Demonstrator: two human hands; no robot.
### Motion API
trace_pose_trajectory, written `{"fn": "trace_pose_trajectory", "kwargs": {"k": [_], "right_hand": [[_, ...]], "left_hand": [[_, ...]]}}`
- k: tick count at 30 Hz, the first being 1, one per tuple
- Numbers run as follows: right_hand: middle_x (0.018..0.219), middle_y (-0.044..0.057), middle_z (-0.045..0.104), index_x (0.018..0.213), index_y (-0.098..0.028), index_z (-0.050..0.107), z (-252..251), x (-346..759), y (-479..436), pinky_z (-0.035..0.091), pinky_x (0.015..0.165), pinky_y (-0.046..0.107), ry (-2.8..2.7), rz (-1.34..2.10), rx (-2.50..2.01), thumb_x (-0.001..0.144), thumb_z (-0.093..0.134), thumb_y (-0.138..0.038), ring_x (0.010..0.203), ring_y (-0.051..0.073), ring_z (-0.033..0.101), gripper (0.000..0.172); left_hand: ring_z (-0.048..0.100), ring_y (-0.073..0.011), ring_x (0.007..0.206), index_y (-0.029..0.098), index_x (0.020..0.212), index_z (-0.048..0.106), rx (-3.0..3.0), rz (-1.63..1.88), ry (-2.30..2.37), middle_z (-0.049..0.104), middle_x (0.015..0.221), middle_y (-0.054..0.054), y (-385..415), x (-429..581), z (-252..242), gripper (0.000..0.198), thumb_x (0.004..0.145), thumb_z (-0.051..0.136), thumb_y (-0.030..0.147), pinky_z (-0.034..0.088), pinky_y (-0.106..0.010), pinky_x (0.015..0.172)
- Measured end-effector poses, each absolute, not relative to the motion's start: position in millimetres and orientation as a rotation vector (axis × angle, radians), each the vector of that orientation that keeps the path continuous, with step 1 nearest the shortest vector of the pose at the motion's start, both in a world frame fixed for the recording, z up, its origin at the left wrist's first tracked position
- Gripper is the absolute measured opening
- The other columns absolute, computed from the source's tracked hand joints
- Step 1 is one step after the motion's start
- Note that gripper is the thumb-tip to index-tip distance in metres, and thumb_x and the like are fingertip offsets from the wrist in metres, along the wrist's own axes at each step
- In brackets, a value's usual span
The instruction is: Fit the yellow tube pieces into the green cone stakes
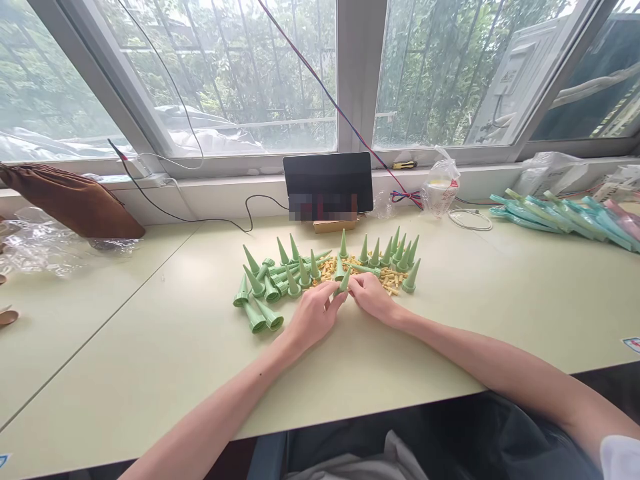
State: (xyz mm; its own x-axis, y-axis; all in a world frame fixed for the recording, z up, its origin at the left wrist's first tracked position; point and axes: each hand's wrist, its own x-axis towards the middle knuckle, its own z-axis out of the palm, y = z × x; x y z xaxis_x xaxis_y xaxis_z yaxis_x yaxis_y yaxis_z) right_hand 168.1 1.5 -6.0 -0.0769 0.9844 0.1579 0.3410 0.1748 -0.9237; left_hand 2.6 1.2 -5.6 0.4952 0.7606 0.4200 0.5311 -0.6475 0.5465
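My left hand (pixel 316 313) is closed around a green plastic cone (pixel 343 283) with its pointed end up. Beside it, my right hand (pixel 373 299) has its fingers pinched together close to the cone's side; what lies between them is hidden. Small tan plastic pieces (pixel 391 283) lie in a loose pile just beyond both hands. Around that pile are many more green cones: some stand upright on their wide collars, like the upright cone (pixel 411 279) at the right, and others lie on their sides, such as the lying cone (pixel 270 315) with its open end showing.
A dark-screened tablet (pixel 327 180) leans at the back on a small cardboard box (pixel 334 227). Cables run along the sill. On the left sit a brown pouch (pixel 75 200) and clear plastic wrap (pixel 60 243). Teal and green plastic items (pixel 560 217) and a bagged cup (pixel 441 190) are on the right.
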Motion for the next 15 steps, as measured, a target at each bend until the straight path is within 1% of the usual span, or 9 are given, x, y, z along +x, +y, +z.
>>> {"fn": "trace_pose_trajectory", "kwargs": {"k": [3,7,10,15], "right_hand": [[0.047,-0.006,0.025,0.052,-0.021,0.025,-7.0,167.6,1.7,0.019,0.046,0.025,-1.575,0.916,-1.307,0.081,0.040,-0.026,0.046,0.009,0.022,0.033],[0.050,-0.005,0.024,0.053,-0.021,0.024,-10.6,166.5,2.2,0.018,0.047,0.025,-1.592,0.858,-1.298,0.083,0.040,-0.029,0.048,0.009,0.022,0.035],[0.051,-0.005,0.023,0.054,-0.020,0.023,-12.3,165.7,1.2,0.019,0.048,0.026,-1.597,0.818,-1.290,0.085,0.040,-0.032,0.050,0.009,0.022,0.037],[0.051,-0.005,0.023,0.054,-0.020,0.023,-13.4,165.1,0.3,0.020,0.049,0.026,-1.628,0.721,-1.281,0.088,0.040,-0.034,0.050,0.009,0.023,0.040]], "left_hand": [[0.044,-0.0133,0.059,0.019,0.068,0.047,2.396,0.944,1.047,0.050,0.066,0.001,1.4,3.3,-3.0,0.033,0.098,0.040,0.031,0.034,-0.025,0.058],[0.040,-0.0124,0.054,0.020,0.062,0.037,2.313,0.949,1.044,0.044,0.057,0.003,0.9,3.7,-0.1,0.037,0.097,0.040,0.032,0.032,-0.025,0.057],[0.040,-0.0114,0.048,0.020,0.061,0.037,2.215,0.914,1.069,0.041,0.050,0.005,-0.5,4.2,1.0,0.038,0.096,0.041,0.034,0.033,-0.025,0.055],[0.042,-0.0103,0.042,0.019,0.059,0.038,2.050,0.908,1.077,0.041,0.043,0.006,-2.4,5.1,1.3,0.041,0.094,0.046,0.038,0.034,-0.024,0.051]]}}
